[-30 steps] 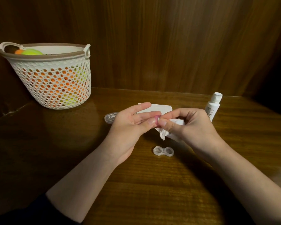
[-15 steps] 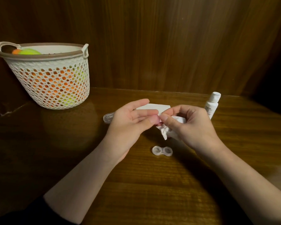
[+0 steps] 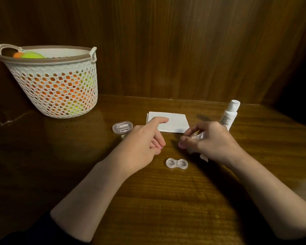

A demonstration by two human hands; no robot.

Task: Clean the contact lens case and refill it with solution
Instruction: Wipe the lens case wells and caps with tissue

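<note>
Wooden table (image 3: 166, 200), clear twin-well lens case (image 3: 176, 163), uncapped, empty

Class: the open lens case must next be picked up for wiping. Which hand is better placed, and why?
Left. The left hand is empty beside the lens case; the right hand already grips the crumpled tissue.

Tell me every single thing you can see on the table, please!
Lens case: one, clear, two open wells, table front centre, between the hands.
Crumpled tissue: one, white, held in the right hand.
Folded tissue: one, white, flat behind the hands.
Solution bottle: one, white, capped, upright at right.
Small clear box: one, see-through, left of folded tissue.
Basket: one, white with brown rim, far left, orange and green things inside.
Table: one, brown wood.
Left hand: one, holds nothing.
Right hand: one, grips crumpled tissue.
</note>
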